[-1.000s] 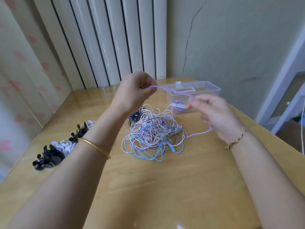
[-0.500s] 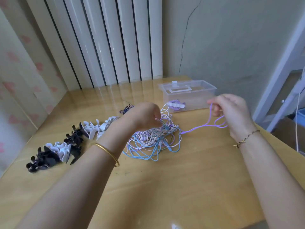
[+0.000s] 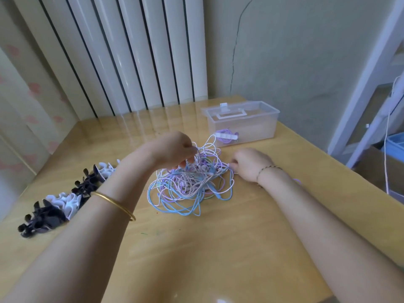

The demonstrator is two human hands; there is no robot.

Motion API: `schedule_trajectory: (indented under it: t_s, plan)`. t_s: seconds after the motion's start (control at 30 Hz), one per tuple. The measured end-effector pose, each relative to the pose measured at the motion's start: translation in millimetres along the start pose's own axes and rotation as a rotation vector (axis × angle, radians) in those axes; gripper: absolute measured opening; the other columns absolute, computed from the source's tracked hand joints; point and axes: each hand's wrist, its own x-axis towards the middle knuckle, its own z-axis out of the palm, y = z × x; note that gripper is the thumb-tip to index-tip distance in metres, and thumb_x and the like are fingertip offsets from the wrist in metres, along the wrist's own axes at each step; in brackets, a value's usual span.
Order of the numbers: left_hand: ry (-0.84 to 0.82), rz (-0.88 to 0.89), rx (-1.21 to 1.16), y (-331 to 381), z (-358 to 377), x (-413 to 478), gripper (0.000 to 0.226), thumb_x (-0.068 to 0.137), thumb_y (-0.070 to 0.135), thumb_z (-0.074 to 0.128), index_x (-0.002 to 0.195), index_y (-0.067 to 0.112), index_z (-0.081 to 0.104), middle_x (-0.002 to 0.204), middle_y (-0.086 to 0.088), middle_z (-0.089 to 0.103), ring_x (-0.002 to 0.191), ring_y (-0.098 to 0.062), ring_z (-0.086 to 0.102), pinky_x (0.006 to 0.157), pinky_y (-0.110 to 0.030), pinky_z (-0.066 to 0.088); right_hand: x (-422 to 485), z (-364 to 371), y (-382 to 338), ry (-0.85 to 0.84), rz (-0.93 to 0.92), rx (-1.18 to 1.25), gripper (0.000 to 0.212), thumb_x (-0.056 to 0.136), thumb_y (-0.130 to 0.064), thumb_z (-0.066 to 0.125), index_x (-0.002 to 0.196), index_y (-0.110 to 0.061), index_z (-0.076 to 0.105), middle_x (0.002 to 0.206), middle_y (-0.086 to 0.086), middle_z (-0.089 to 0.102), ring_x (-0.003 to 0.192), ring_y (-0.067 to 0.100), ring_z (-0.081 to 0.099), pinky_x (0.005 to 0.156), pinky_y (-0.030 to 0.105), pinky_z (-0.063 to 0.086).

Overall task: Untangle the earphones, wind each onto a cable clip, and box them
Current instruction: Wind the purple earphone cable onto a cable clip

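Note:
A tangled heap of earphone cables in pink, purple, blue and white lies mid-table. My left hand sits at the heap's far left edge, fingers pinched on several pale loops. My right hand is at the heap's right edge, fingertips closed on a cable there. A clear plastic box stands behind the heap, with one purple earphone wound on a white clip inside. A row of black and white cable clips lies to the left.
The wooden table ends at a wall with a white radiator at the back. Its right edge drops off beside a white shelf frame and a hanging white cord. A thin purple cable end shows behind my right forearm.
My right hand has moved left and down from beside the box to the heap's right edge. My left hand has lifted slightly, holding loops at the heap's top.

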Motion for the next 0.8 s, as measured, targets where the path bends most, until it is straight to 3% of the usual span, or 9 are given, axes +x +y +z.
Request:
schedule_trajectory:
  t_s: [0.1, 0.2, 0.3, 0.37, 0.43, 0.5, 0.57, 0.67, 0.8]
  plan:
    - [0.066, -0.009, -0.127, -7.7, -6.7, -2.7, 0.028, 0.098, 0.018, 0.044, 0.084, 0.007, 0.066, 0.064, -0.002, 0.058, 0.050, -0.018, 0.047, 0.056, -0.026, 0.042, 11.1, 9.3, -1.3, -0.025, -0.050, -0.043, 0.007, 0.087, -0.023, 0.055, 0.084, -0.019, 0.060, 0.106, 0.008, 0.057, 0.103, 0.029, 0.055, 0.079, 0.033, 0.046]
    - [0.049, -0.025, -0.267, -18.2, -15.7, -4.7, 0.030, 0.099, 0.020, 0.046, 0.083, 0.008, 0.068, 0.062, -0.001, 0.059, 0.047, -0.014, 0.048, 0.053, -0.025, 0.044, 14.3, 12.8, 4.7, -0.008, -0.078, 0.030, 0.020, 0.082, -0.015, 0.058, 0.065, -0.022, 0.049, 0.104, 0.006, 0.061, 0.100, 0.028, 0.057, 0.077, 0.033, 0.047]
    - [-0.142, -0.025, -0.278, -22.0, -23.6, -10.0, 0.026, 0.098, 0.025, 0.051, 0.089, 0.009, 0.069, 0.068, -0.002, 0.063, 0.050, -0.014, 0.053, 0.058, -0.024, 0.051, 17.3, 11.6, 9.9, 0.018, -0.063, 0.268, 0.015, 0.084, -0.012, 0.056, 0.069, -0.014, 0.053, 0.082, 0.010, 0.062, 0.081, 0.027, 0.058, 0.065, 0.029, 0.045]
    - [-0.342, -0.012, -0.243, -21.8, -25.9, -13.0, 0.024, 0.090, 0.031, 0.064, 0.095, 0.008, 0.069, 0.074, -0.002, 0.066, 0.054, -0.013, 0.058, 0.058, -0.023, 0.052, 17.2, 8.1, 14.7, 0.011, -0.043, 0.476, 0.018, 0.085, -0.010, 0.058, 0.069, -0.014, 0.050, 0.069, 0.002, 0.055, 0.065, 0.017, 0.051, 0.051, 0.019, 0.039]
    - [-0.502, -0.024, -0.200, -22.7, -23.8, -12.3, 0.046, 0.076, 0.043, 0.074, 0.101, 0.006, 0.068, 0.079, -0.002, 0.067, 0.059, -0.013, 0.062, 0.059, -0.022, 0.053, 16.6, 3.1, 20.6, -0.030, -0.042, 0.558, 0.020, 0.086, -0.016, 0.063, 0.071, -0.017, 0.051, 0.066, -0.002, 0.053, 0.056, 0.012, 0.045, 0.047, 0.017, 0.034]
    - [-0.558, -0.054, -0.221, -23.8, -22.0, -9.3, 0.059, 0.066, 0.055, 0.076, 0.099, 0.006, 0.070, 0.080, -0.002, 0.070, 0.066, -0.015, 0.067, 0.061, -0.024, 0.055, 15.3, -3.3, 24.9, -0.064, -0.024, 0.573, 0.027, 0.091, -0.029, 0.060, 0.069, -0.017, 0.051, 0.063, -0.002, 0.050, 0.054, 0.011, 0.040, 0.047, 0.020, 0.031]
    - [-0.555, -0.068, -0.253, -22.9, -23.2, -6.8, 0.065, 0.063, 0.064, 0.067, 0.094, 0.007, 0.072, 0.082, -0.005, 0.071, 0.071, -0.018, 0.068, 0.063, -0.028, 0.056, 17.1, -8.3, 28.0, -0.043, -0.001, 0.432, 0.037, 0.096, -0.030, 0.051, 0.063, -0.013, 0.047, 0.065, 0.006, 0.049, 0.062, 0.020, 0.044, 0.051, 0.024, 0.029]
    - [-0.501, -0.079, -0.244, -14.6, -25.0, -5.0, 0.066, 0.072, 0.063, 0.053, 0.091, 0.003, 0.072, 0.080, -0.008, 0.070, 0.069, -0.019, 0.066, 0.065, -0.031, 0.058, 21.3, -11.6, 26.1, 0.115, -0.040, 0.290, 0.021, 0.091, -0.014, 0.057, 0.079, 0.001, 0.066, 0.085, 0.016, 0.064, 0.088, 0.031, 0.059, 0.069, 0.030, 0.041]
    - [-0.162, -0.065, -0.221, -2.9, -16.9, 9.3, 0.036, 0.096, 0.032, 0.053, 0.095, -0.001, 0.066, 0.081, -0.012, 0.066, 0.064, -0.018, 0.059, 0.058, -0.025, 0.057, 22.5, -19.6, 15.5, 0.374, -0.155, 0.616, 0.011, 0.088, -0.010, 0.061, 0.082, -0.007, 0.069, 0.081, -0.002, 0.062, 0.083, 0.013, 0.056, 0.071, 0.023, 0.037]
